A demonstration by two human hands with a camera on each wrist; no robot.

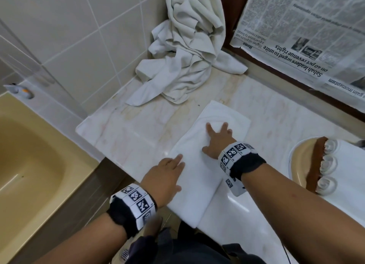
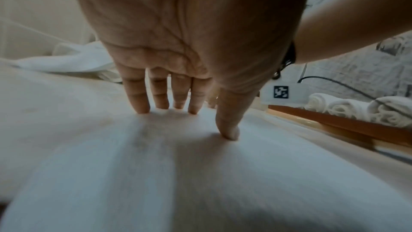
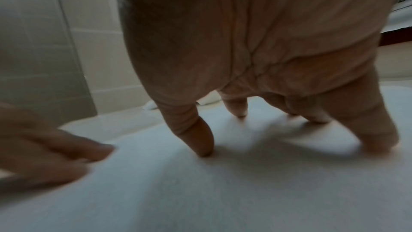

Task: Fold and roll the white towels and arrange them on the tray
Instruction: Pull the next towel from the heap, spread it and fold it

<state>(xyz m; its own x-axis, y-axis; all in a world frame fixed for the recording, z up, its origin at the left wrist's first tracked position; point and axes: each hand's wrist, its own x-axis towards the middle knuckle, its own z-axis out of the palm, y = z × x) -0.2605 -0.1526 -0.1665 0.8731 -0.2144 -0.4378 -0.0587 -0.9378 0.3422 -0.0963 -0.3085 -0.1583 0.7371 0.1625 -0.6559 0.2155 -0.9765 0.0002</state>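
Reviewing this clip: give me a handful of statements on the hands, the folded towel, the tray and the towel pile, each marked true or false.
1. Both hands press flat on the folded towel. True: left hand and right hand lie on it with straight fingers.
2. The tray holds no towels. False: three rolled towels lie on it.
3. A crumpled towel pile sits in the corner against the tiled wall. True.
4. The folded towel is already rolled up. False: it lies flat on the counter.
5. The right hand pinches a towel corner. False: its fingers are spread on top.

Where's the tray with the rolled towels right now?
In the head view, the tray sits at the right edge, on the counter right of the right hand.
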